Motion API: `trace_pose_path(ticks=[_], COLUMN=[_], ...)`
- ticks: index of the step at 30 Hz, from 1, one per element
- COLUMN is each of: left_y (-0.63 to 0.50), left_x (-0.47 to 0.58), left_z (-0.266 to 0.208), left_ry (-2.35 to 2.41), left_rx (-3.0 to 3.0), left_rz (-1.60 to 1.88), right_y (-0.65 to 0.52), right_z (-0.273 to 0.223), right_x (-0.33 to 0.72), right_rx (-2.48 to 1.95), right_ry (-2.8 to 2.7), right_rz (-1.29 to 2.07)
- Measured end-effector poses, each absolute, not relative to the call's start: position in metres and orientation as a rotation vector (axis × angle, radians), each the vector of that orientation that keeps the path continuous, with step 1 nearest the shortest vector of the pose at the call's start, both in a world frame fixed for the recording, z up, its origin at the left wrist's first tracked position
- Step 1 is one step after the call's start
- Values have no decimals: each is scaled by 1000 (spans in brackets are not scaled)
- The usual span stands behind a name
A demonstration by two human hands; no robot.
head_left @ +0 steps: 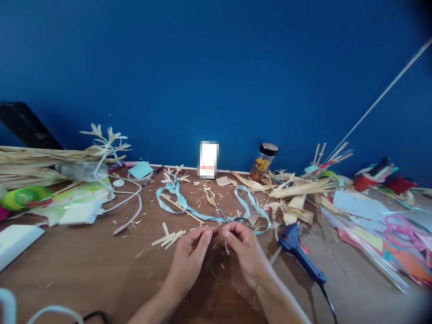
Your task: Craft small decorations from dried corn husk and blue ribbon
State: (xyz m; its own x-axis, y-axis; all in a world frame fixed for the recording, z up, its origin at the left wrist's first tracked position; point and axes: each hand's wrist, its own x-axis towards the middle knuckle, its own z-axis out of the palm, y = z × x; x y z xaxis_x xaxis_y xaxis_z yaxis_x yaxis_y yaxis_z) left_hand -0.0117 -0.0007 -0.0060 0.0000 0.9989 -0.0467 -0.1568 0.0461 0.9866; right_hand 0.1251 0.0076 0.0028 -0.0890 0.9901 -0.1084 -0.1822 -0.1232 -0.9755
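Note:
My left hand (194, 252) and my right hand (242, 251) are close together over the table, each pinching with thumb against fingers. Whatever lies between the fingertips is too small to make out. Just below the right fingertips a short pale strip (227, 249) shows. Behind the hands are scissors (243, 220), partly covered by the right hand, and a light blue ribbon (202, 215) that curls across the table. Several cut pale strips (170, 239) lie left of my left hand. A blue glue gun (293, 243) rests to the right of my right hand.
Dried husks (293, 198) are heaped at the right, near a black-lidded jar (263, 162). A bright blurred upright rectangle (208, 159) stands against the blue wall. White cables (135, 193) and a white box (79, 212) lie left. Plastic sheets (374, 256) lie far right.

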Motion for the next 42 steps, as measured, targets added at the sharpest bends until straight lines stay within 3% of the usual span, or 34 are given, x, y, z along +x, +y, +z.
trace_pose_path(ticks=[9,16,42], left_y=[-1,0,-1], left_x=[-12,-12,-9], left_z=[2,-5,-8], left_ry=[1081,1241,1153], left_rx=[1077,1339,1012], left_rz=[969,1123,1132], right_y=[9,10,11], right_z=[0,-3,1], right_x=[125,124,123], right_rx=[-1123,-1185,-1123], right_ry=[-1054,-1053,-1095], right_rz=[1417,1314,1380])
